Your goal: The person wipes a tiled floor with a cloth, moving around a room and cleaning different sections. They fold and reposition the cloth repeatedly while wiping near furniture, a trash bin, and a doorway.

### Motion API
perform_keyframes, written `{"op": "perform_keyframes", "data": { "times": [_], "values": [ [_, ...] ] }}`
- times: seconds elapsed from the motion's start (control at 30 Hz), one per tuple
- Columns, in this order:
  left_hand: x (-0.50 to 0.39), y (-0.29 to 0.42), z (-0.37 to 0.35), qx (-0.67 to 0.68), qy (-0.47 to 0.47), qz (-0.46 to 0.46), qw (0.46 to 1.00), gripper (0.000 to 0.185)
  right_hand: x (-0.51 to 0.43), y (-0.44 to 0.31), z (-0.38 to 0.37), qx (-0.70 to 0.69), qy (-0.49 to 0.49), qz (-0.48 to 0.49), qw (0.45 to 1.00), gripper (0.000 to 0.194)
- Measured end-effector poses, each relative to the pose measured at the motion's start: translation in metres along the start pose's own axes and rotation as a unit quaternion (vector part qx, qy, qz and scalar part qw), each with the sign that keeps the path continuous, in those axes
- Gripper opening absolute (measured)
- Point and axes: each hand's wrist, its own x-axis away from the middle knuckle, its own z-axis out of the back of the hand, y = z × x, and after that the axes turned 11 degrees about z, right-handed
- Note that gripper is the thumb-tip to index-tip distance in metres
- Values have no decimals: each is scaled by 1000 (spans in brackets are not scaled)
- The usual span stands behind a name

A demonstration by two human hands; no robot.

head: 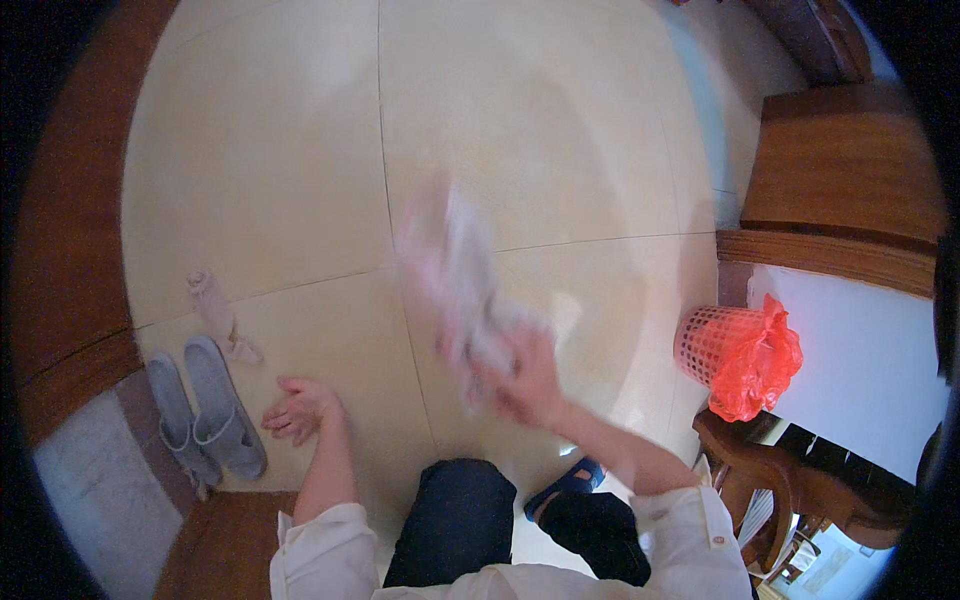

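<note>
My right hand (pixel 529 379) grips a pale pink and white cloth item (pixel 454 262), which motion blurs; its exact kind is hard to tell. It hangs over the tiled floor (pixel 277 172) in front of my knees. My left hand (pixel 300 409) is empty with its fingers apart, near a pair of grey slippers (pixel 217 405) on the left. A crumpled pale pink fabric piece (pixel 217 307), perhaps a sock, lies on the floor just beyond the slippers.
On the right stands a perforated pink wastebasket (pixel 697 345) lined with a red plastic bag (pixel 757 375). Brown wooden furniture (pixel 840 165) borders the right side, and a wooden panel (pixel 67 225) the left. Below the basket is a carved wooden piece (pixel 795 480).
</note>
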Motion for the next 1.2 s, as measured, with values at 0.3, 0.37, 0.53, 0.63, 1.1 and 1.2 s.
{"op": "perform_keyframes", "data": {
  "times": [0.3,0.37,0.53,0.63,1.1,1.2],
  "values": [
    [11,4,5,-15,11,-18,1000,77,76,36,-89,40,-227,168,958,34],
    [-5,-6,-7,-23,40,-18,999,76,6,76,-99,101,-167,127,972,35],
    [15,10,14,-13,9,-23,1000,77,-163,167,-60,187,-47,-89,977,39],
    [14,7,4,-24,24,-18,999,76,-206,146,-40,159,88,-6,983,39],
    [6,10,-1,-16,23,-9,1000,76,1,-26,-168,-172,-311,306,883,33],
    [13,3,6,-23,15,-16,999,76,-82,27,-140,-8,-202,160,966,33]
  ]
}}
